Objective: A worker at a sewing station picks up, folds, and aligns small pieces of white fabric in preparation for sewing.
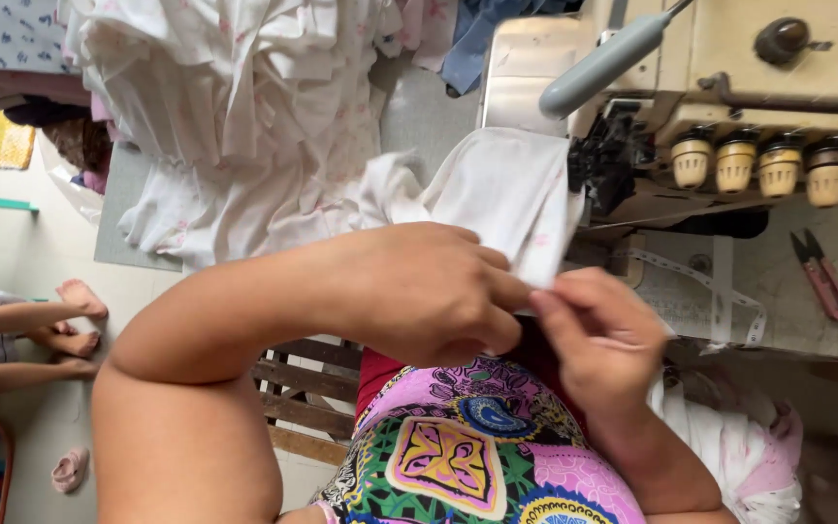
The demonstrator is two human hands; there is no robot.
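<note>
Together left hand (429,291), right hand (598,335) grip-pinch white fabric piece (506,189); long axis toward sewing machine (729,107).

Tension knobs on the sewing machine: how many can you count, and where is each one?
4 tension knobs, in a row along the machine's front: first, second, third, fourth. Others may be hidden.

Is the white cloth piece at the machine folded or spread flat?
Folded: both hands pinch the white cloth piece's doubled edge together.
</note>
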